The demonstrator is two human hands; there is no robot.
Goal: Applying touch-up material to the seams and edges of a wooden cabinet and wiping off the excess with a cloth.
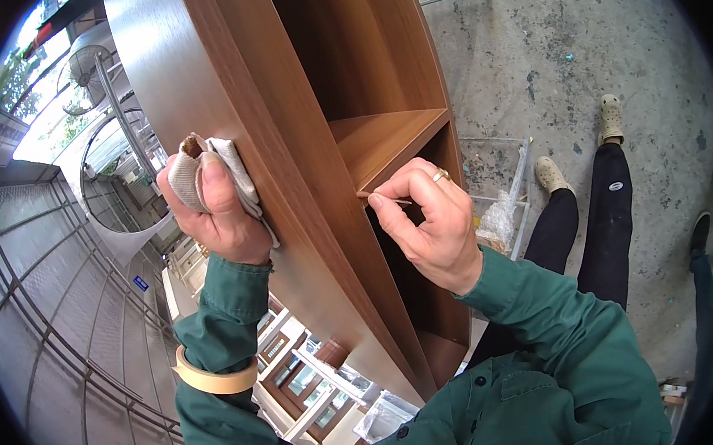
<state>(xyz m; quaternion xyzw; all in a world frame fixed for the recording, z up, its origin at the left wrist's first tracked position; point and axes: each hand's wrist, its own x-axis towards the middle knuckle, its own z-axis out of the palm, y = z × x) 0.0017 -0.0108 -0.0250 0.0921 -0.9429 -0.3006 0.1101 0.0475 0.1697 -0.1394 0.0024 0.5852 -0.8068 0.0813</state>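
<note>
A tall brown wood-grain shelf unit stands tilted across the middle of the view. My left hand is closed around a bunched beige knit cloth with a brown stain on its top, held against the unit's smooth outer side. At the front edge of an inner shelf, my right hand pinches a thin brown stick. The stick's tip meets the corner between shelf and upright; its exact kind cannot be made out. A roll of tan tape hangs around my left sleeve.
A fan and a wire-mesh wall stand at the left. Bubble wrap lies by a clear-edged frame right of the unit. My outstretched legs and clogs rest on the stained concrete floor. Another person's leg shows far right.
</note>
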